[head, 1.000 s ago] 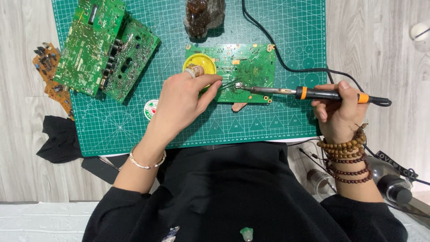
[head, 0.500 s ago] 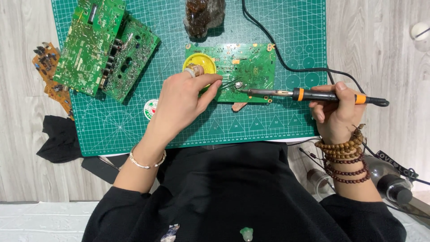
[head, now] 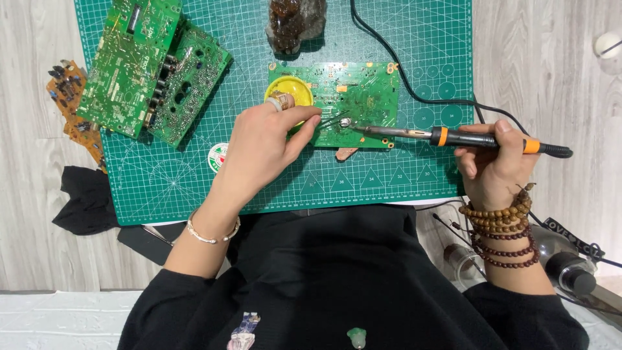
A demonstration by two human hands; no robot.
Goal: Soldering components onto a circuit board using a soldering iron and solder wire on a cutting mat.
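A small round sticker [head: 218, 157] in white, red and green is seen on the cutting mat [head: 402, 175], just left of the left hand [head: 262, 149]. A narrow black label strip [head: 573, 238] with light lettering is found at the lower right, beside a dark cylindrical object [head: 570, 272]

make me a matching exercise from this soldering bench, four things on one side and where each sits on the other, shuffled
Things:
1. soldering iron
2. yellow round tin
3. stacked green boards
4. black cloth

Places:
A. off the mat's left edge, on the wooden table
B. in the right hand, tip on the middle circuit board
C. far left corner of the cutting mat
D. on the middle board's left end, by the left hand fingers

Pairs: 1-B, 2-D, 3-C, 4-A
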